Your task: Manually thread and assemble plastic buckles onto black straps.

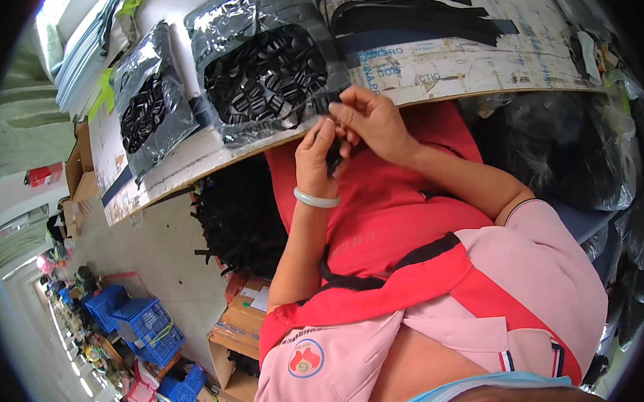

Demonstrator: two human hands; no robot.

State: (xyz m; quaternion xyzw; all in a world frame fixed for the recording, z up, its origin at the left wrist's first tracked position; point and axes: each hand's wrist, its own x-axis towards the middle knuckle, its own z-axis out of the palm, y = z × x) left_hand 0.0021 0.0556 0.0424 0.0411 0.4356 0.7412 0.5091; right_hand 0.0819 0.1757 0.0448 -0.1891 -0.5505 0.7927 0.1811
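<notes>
My two hands meet at the near edge of the work table, in front of an opened clear bag [220, 130] of black plastic buckles [257, 84]. My left hand [315, 156] is closed with the thumb up; a black strap [333, 157] shows in its palm. The fingers of my right hand [382, 127] pinch a small black buckle [324, 102] just above the left fingertips. Whether strap and buckle are joined cannot be made out, as the fingers cover part of both. A second bag of black buckles [143, 116] lies further left.
Black webbing strips [422, 21] lie on the table [439, 78] at the back right. Clear bags [567, 144] bulge beside me on the right. Dark straps [239, 220] hang below the edge. Cartons [244, 318] and blue crates [150, 330] stand on the floor at left.
</notes>
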